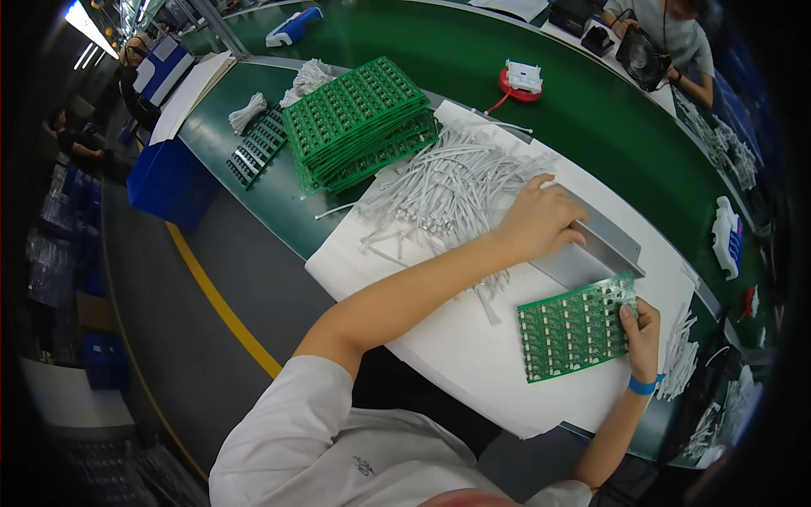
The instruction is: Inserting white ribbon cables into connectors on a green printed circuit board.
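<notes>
A green circuit board panel [574,329], covered in rows of small parts, is gripped along its right edge by my right hand [642,336], thumb on top. A blue band circles that wrist. My left hand [541,221] hangs over the grey metal tray [604,245], its fingers bent but apart, and nothing shows between them. Whether it touches the tray, I cannot tell. Beside it spreads a heap of white cables [452,182] with small connectors, partly hidden behind my left forearm.
A tall stack of green circuit board panels [355,114] stands at the far left, near a darker panel [258,145] and bundled white cables [247,112]. White paper [439,351] covers the bench. Beyond runs a green conveyor belt [591,118] carrying a red and white device [521,82].
</notes>
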Tool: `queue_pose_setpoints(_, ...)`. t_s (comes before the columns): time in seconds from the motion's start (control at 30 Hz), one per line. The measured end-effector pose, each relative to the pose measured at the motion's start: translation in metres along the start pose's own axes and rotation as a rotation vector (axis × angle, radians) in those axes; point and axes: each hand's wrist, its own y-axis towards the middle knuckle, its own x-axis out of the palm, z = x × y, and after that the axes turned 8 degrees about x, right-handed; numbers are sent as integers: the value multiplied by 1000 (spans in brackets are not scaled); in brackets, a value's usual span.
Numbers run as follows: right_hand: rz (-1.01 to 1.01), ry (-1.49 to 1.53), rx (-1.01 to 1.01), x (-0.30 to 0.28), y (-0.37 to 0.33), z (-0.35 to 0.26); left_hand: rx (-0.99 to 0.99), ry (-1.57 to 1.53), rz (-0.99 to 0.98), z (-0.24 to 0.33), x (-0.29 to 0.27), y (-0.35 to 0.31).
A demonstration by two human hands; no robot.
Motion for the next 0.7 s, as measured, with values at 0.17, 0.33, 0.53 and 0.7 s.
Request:
queue_pose_setpoints(0.17,-386,29,131,-5,-12,-13,-6,152,31,-1,-16,1)
queue_pose_setpoints(0.33,-526,-17,347,-22,-7,0,-7,192,208,22,-135,-29)
queue_pose_setpoints(0.53,-427,68,344,-18,-3,-2,-386,747,-169,-43,-270,-80)
queue_pose_setpoints(0.7,-382,84,321,-16,-4,3,-558,631,-342,-80,-295,-88)
